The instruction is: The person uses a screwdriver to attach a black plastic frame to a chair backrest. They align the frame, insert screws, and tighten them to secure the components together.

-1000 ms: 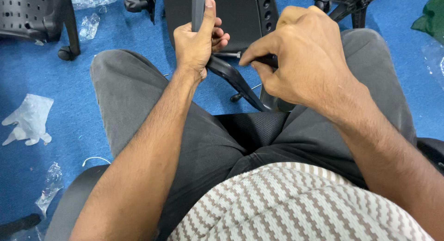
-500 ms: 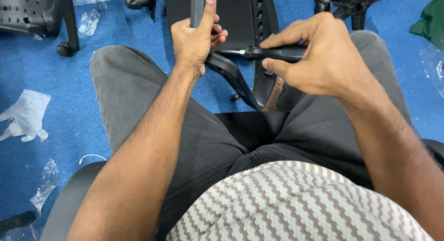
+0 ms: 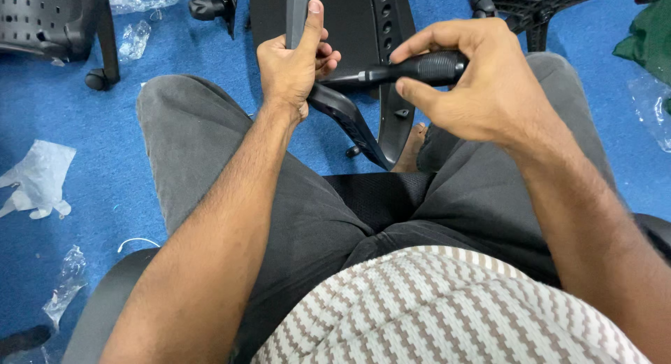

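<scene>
Black ribbed plastic is what your right hand (image 3: 482, 91) is wrapped around: the handle of a screwdriver (image 3: 412, 68), held level above your knees with its shaft pointing left toward your other hand. Your fingers arch over the top of the handle and your thumb presses in from below, so the grip is closed on the tool, though looser than half a second ago, when the hand sat lower and covered more of the handle; now the ribbed grip shows clearly and the hand has rolled upward. The tip reaches your left hand (image 3: 293, 60), where I cannot tell what it meets, since your curled fingers hide it. That left hand is clenched on a black chair arm piece (image 3: 349, 116), thumb stretched straight up along its upright bar, much as it was a moment ago. The curved lower part of the piece drops down between your thighs, in front of a black chair back panel (image 3: 363, 22) standing on the blue carpet (image 3: 105, 147). You sit in grey trousers, with a seat edge showing beneath you. Clear plastic wrappings (image 3: 35, 182) lie on the carpet to your left, and a black castor base (image 3: 531, 8) is at the upper right
</scene>
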